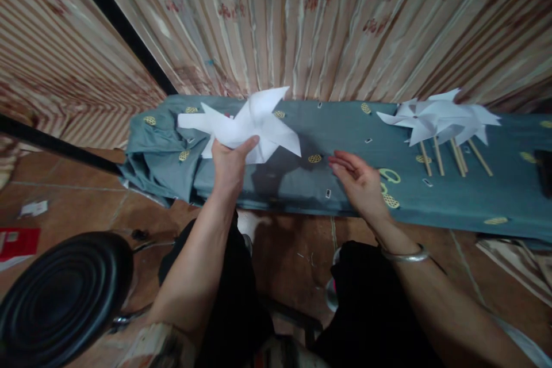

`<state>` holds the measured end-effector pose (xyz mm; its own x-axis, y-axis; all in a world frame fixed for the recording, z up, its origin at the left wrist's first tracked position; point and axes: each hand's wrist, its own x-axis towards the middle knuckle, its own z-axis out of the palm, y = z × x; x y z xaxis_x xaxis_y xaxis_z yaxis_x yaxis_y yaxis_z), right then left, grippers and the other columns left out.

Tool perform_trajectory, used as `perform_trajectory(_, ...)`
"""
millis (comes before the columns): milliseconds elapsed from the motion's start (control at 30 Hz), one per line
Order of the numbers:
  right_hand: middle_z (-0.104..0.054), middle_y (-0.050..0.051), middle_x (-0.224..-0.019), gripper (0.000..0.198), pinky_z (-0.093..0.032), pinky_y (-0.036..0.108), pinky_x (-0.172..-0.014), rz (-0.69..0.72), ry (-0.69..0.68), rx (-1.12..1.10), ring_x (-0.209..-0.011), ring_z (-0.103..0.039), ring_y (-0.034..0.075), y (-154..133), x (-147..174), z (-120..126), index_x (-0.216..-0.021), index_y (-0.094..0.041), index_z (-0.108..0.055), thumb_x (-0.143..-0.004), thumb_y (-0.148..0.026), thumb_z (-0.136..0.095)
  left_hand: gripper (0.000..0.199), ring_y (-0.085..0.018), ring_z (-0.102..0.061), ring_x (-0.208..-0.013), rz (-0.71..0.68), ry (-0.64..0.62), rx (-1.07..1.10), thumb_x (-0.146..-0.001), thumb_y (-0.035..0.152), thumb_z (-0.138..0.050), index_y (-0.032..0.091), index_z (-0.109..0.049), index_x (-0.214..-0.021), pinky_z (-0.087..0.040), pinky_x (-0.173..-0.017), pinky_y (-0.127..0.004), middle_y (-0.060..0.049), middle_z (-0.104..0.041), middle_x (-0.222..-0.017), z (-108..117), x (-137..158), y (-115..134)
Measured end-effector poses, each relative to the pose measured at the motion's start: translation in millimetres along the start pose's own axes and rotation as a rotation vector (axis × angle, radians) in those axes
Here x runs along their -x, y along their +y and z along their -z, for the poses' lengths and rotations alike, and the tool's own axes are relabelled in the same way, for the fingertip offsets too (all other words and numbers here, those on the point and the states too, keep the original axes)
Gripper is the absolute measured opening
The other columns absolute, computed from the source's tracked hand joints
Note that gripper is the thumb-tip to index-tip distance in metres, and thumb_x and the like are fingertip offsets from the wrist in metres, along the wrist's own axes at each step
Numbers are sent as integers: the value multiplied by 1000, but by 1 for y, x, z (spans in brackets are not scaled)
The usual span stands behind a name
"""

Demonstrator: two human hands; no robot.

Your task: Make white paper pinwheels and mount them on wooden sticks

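My left hand (229,165) is closed on a white paper pinwheel (264,118), thumb on top, above the left part of the cloth-covered bench. No stick shows on this pinwheel. More white paper (192,121) sticks out on its left; whether that is a separate piece, I cannot tell. Over the middle of the cloth, my right hand (361,185) is open with its fingers loosely stretched and nothing visible in them. Just beside it lie scissors with yellow-green handles (390,176), partly hidden by the hand. Farther right, several finished pinwheels (444,117) on wooden sticks (457,158) lie overlapping.
A grey-green cloth (319,195) with yellow pineapple prints covers the narrow bench. Behind it hangs a striped curtain (310,29). Dark metal bars (121,29) stand at the left. A round black stool (64,299) is at the lower left. A dark object (544,172) sits at the right edge.
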<state>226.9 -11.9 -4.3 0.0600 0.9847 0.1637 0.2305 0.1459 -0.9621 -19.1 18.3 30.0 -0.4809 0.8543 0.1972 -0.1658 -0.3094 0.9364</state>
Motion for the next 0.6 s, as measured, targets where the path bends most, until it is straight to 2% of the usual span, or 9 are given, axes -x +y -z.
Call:
perform_trajectory(167, -74, 7, -106, 28, -55, 46, -89, 120, -143, 352, -90, -71, 24, 5, 2, -10, -108, -25, -69, -88, -37, -55, 65, -22, -66, -104, -65, 127, 68, -49, 23, -86, 18, -63, -109, -51, -97, -33, -4, -73, -100, 25, -17, 31)
perform_trajectory(300, -73, 9, -111, 30, -53, 47, -92, 252, -266, 498, -100, -68, 26, 6, 4, -29, -111, -24, -69, -90, -29, -48, 53, -23, -66, -107, -77, 112, 96, -52, 20, -84, 17, -67, -102, -52, -97, -34, -5, -73, -96, 21, -28, 50)
perform_trajectory(467, -70, 14, -115, 35, -49, 49, -98, 375, -367, 637, -108, -64, 29, 10, 2, -51, -115, -17, -67, -92, -22, -40, 57, -24, -67, -106, -28, 63, 193, -52, 18, -83, 17, -67, -107, -52, -96, -35, -5, -75, -98, 7, -31, 40)
perform_trajectory(600, -68, 15, -119, 36, -48, 50, -100, 416, -381, 668, -111, -63, 30, 13, -8, -68, -118, -16, -65, -93, -21, -40, 55, -25, -65, -110, 54, 67, 202, -58, 19, -82, 16, -66, -110, -51, -98, -36, -7, -74, -104, 9, -29, 26)
